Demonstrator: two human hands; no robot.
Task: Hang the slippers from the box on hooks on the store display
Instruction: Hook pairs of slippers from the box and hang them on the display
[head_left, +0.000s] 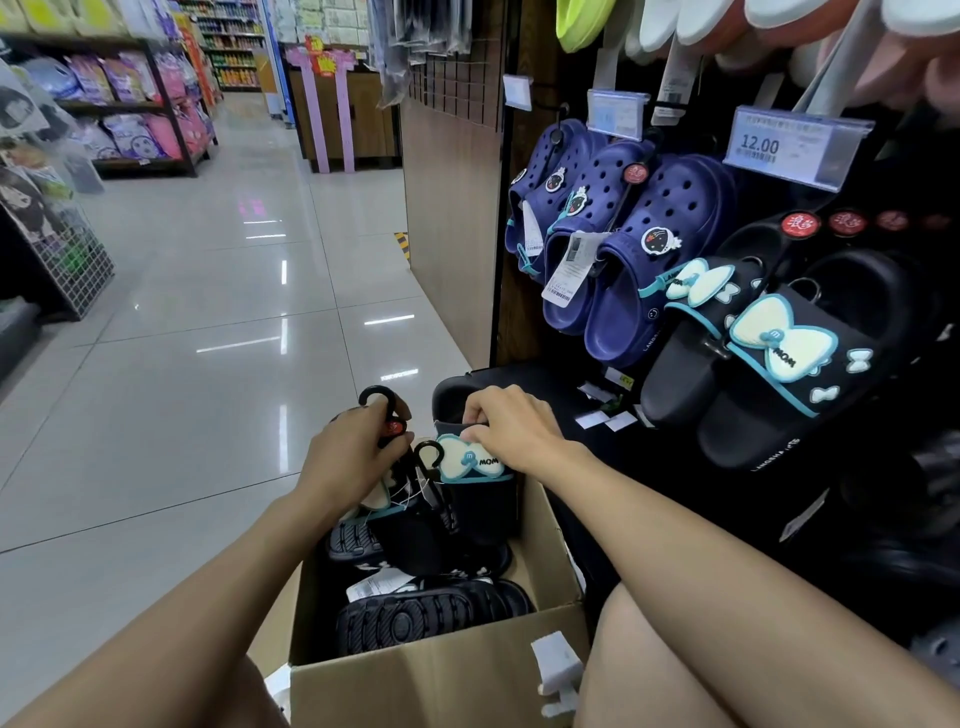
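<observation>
Lifting over the box (447, 670): a hanger (382, 410) is gripped by the left hand (348, 457); a slipper (475, 467) is pinched by the right hand (511, 426); neighbouring hangers may be snagged.

— Shiny floor (218, 291), isn't it?
— Pale tiles, ceiling lights mirrored in them. Stocked shelves (130, 98) on the left, a wood-look panel (447, 218) on the right.

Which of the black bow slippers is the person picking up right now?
The black slipper with the pale bow standing up in the cardboard box, pinched by the right hand. The other bow slippers already hang on the display, untouched.
</observation>
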